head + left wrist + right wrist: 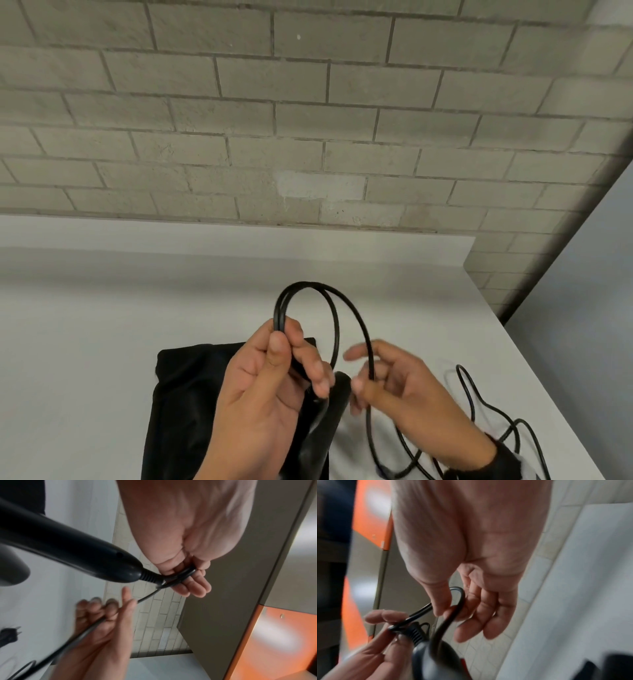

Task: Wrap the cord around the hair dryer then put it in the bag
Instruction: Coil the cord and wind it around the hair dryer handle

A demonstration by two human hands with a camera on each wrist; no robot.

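Observation:
The black hair dryer's handle (337, 390) rises between my hands, and its cord end (120, 568) sits right by my left fingers. My left hand (286, 337) pinches two loops of the black cord (356, 322) that arch above it. My right hand (363, 373) holds the cord's running part between thumb and index finger (452, 609), its other fingers straight. The rest of the cord (493, 421) lies loose on the table at the right, and its plug (10, 635) rests there too. The black bag (191, 394) lies flat under my left hand.
The white table (85, 325) stands against a grey brick wall (308, 120). Its right edge (534, 346) runs diagonally close to the loose cord. An orange and grey panel (274, 635) shows behind the hands in the wrist views.

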